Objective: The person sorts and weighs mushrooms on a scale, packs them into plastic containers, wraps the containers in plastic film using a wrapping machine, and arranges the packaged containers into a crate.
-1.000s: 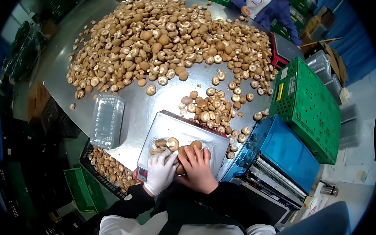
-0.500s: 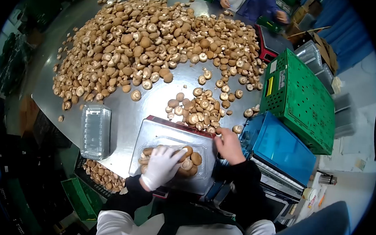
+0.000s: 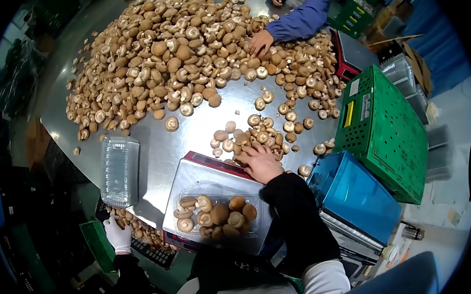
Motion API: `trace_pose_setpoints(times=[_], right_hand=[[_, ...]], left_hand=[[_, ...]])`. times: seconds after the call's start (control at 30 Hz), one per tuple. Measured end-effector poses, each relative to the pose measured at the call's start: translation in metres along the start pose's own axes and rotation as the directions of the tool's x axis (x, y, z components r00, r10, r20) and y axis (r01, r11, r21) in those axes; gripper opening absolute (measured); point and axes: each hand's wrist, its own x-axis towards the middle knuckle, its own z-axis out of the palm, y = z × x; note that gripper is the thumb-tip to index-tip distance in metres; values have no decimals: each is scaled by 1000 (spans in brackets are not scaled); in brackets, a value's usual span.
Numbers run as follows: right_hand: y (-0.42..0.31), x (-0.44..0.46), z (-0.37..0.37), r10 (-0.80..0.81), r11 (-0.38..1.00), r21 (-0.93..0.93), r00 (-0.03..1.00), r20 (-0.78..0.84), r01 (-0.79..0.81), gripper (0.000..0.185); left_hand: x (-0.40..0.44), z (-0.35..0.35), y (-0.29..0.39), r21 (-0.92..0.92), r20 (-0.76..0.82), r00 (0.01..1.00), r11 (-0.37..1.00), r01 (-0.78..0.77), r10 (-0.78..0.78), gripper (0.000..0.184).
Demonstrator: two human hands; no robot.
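Bare, with its fingers spread, my right hand (image 3: 262, 164) rests on the near side of a small mushroom pile (image 3: 259, 131), just beyond the scale (image 3: 220, 177). On the scale's metal plate sits a clear plastic tray (image 3: 263, 220) holding several brown mushrooms (image 3: 219, 214), caps and stems facing different ways. My left hand (image 3: 117, 234), in a white glove, is down at the lower left over a dark crate of mushrooms (image 3: 143, 230). Its fingers look apart, touching the mushrooms there; the fingertips are partly hidden. An empty clear tray (image 3: 119, 172) lies at the table's left edge.
A large mushroom heap (image 3: 160, 56) covers the far part of the metal table (image 3: 60, 109). A co-worker's hand (image 3: 261, 42) reaches into it. At right stand a green crate (image 3: 395, 138), a blue-topped machine (image 3: 357, 181) and another scale (image 3: 354, 54). A green crate (image 3: 97, 243) sits lower left.
My left hand has left the tray and moved down left to the dark crate. My right hand has shifted from the scale's corner onto the small pile. A co-worker's arm now reaches into the heap.
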Motion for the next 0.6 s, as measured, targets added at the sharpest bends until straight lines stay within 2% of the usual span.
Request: trace_pose_setpoints(times=[0.07, 0.13, 0.17, 0.2, 0.27, 0.3, 0.33, 0.37, 0.4, 0.47, 0.5, 0.53, 0.6], right_hand=[[8, 3, 9, 12, 1000, 5, 1000, -11, -12, 29], [12, -6, -4, 142, 989, -41, 985, 101, -139, 29], [21, -13, 2, 197, 975, -109, 980, 41, -192, 31], [32, -22, -3, 236, 966, -129, 969, 76, -225, 32], [52, -40, -5, 222, 973, -49, 975, -32, -223, 26], [56, -47, -9, 222, 974, -48, 975, -27, -223, 26], [56, -53, -19, 304, 948, -109, 952, 37, -299, 23], [56, -55, -27, 387, 913, -176, 918, 93, -367, 20], [55, -55, -31, 389, 912, -176, 917, 89, -370, 20], [49, -51, -39, 364, 916, -182, 932, -1, -358, 16], [42, -42, -45, 301, 943, -141, 953, -31, -303, 14], [38, -34, -41, 328, 945, -16, 945, 25, -327, 16], [18, -14, -40, 297, 951, 71, 954, 50, -300, 14]], left_hand=[[-2, 5, 4, 46, 72, 995, 996, 70, -73, 50], [3, -2, 21, 27, 37, 996, 997, 77, -78, 53], [9, -4, 26, -141, -92, 994, 987, -72, 60, 50], [15, -8, 33, -283, -236, 957, 930, -236, 171, 47], [26, -42, 89, -399, -213, 955, 874, -277, 206, 38], [35, -53, 115, -440, -219, 923, 813, -382, 316, 36], [44, -59, 142, -478, -233, 876, 734, -482, 423, 34], [52, -62, 169, -447, -253, 798, 665, -598, 547, 32], [59, -64, 197, -413, -268, 701, 579, -703, 661, 30], [73, -54, 251, -403, -204, 477, 371, -837, 855, 27], [77, -43, 277, -432, -141, 394, 302, -850, 908, 27], [80, -32, 302, -463, -81, 300, 231, -856, 950, 26], [83, -16, 349, -488, -29, 101, 74, -870, 995, 32]])
